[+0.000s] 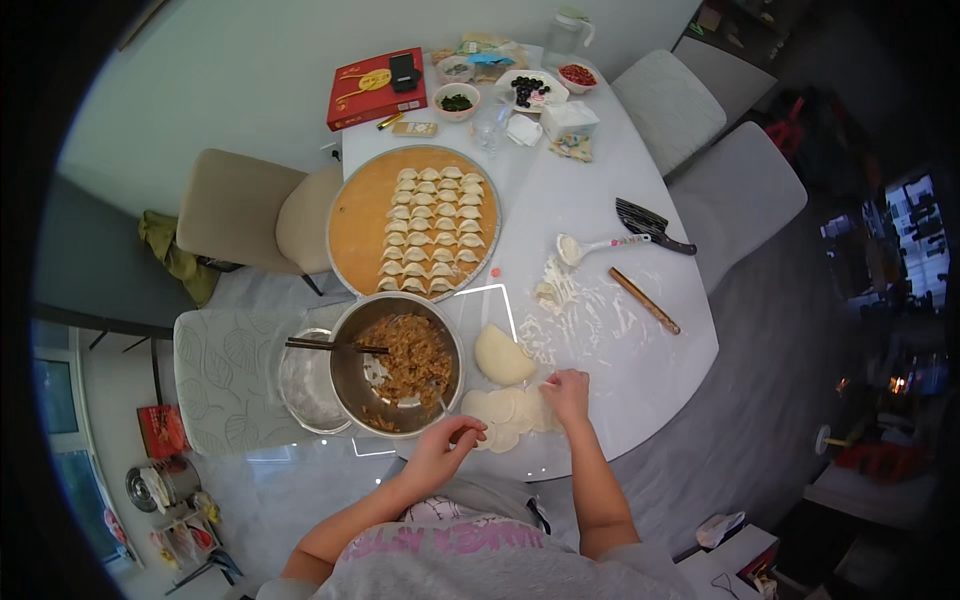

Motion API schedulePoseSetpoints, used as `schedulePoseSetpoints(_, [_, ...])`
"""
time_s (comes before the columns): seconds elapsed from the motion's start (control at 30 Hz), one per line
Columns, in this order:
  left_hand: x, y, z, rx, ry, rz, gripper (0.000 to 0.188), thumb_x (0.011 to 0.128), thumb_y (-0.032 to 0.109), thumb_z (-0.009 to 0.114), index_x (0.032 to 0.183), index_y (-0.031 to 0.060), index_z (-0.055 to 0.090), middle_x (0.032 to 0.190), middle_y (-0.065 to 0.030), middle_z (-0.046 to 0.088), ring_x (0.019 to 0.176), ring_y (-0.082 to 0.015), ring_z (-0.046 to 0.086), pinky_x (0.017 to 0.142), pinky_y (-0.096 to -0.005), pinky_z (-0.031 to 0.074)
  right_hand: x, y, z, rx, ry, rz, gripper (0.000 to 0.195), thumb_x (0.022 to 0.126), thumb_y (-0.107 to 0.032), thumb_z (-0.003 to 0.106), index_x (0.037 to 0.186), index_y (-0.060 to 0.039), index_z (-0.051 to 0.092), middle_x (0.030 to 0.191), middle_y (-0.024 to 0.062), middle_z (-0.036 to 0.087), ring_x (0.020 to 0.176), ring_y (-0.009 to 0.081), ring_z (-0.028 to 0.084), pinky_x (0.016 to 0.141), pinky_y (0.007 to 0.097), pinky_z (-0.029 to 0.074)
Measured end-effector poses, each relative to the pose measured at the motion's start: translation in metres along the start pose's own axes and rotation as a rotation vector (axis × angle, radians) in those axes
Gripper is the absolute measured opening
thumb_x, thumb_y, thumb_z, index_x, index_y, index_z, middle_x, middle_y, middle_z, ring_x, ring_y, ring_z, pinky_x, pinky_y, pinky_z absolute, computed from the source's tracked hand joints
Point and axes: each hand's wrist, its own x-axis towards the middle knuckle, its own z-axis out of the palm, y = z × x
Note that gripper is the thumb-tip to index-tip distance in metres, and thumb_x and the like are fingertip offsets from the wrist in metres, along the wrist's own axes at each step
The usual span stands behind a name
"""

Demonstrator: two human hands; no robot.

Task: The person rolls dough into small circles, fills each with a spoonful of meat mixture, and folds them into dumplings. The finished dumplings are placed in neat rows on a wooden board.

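Note:
My right hand [568, 395] is at the right end of a spread of round dough wrappers [510, 412], its fingertips close together at their edge; whether it pinches one cannot be told. My left hand [450, 442] is curled at the wrappers' left side, beside the metal bowl, and what its fingertips hold is unclear. The steel bowl [337, 405] contains minced filling [412, 356], with chopsticks [315, 344] across its left rim and a utensil handle at its lower right. Behind the wrappers lies a lump of dough [502, 356]. Rows of folded dumplings [431, 225] stand on a round board [364, 217].
Flour [559, 300], a flour-filled ladle [570, 249], a wooden rolling pin [643, 300] and a black cleaver [656, 226] lie to the right. Bowls, a red box [360, 109], a tissue pack [570, 120] and a pitcher [564, 37] are at the far end. Chairs [742, 180] flank the table.

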Motion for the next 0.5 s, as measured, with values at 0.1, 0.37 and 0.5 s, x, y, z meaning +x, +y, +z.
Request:
schedulePoseSetpoints(0.1, [0.002, -0.017, -0.001, -0.029, 0.016, -0.024, 0.033, 0.099, 0.013, 0.066, 0.127, -0.002, 0.059, 0.116, -0.0119, 0.069, 0.106, -0.0182, 0.068, 0.093, -0.0307, 0.054, -0.018, -0.027, -0.035, 0.169, -0.088, -0.127, 0.018, 0.085, -0.018, 0.076, 0.095, -0.0051, 0.068, 0.088, 0.0106, 0.072, 0.083, 0.0315, 0.068, 0.077, 0.0409, 0.053])
schedulePoseSetpoints(0.37, [0.019, -0.031, -0.017, -1.186, -0.243, -0.112, 0.053, 0.104, 0.028, 0.061, 0.146, -0.0004, 0.046, 0.146, -0.012, 0.051, 0.135, -0.023, 0.051, 0.116, -0.0404, 0.04, -0.07, -0.169, -0.076, 0.871, -0.244, -0.122, 0.01, 0.096, -0.008, 0.068, 0.1, 0.0012, 0.069, 0.096, 0.0031, 0.074, 0.089, 0.0091, 0.067, 0.079, 0.0265, 0.053])
schedulePoseSetpoints(0.5, [0.016, -0.033, -0.04, -1.067, 0.018, -0.054, 0.042, 0.108, 0.025, 0.051, 0.141, -0.0009, 0.051, 0.134, -0.0104, 0.061, 0.123, -0.0223, 0.061, 0.106, -0.0411, 0.051, -0.061, -0.199, -0.055, 0.655, -0.089, -0.453, 0.015, 0.095, -0.006, 0.067, 0.108, -0.0009, 0.073, 0.104, 0.01, 0.074, 0.101, 0.0192, 0.068, 0.09, 0.0325, 0.052])
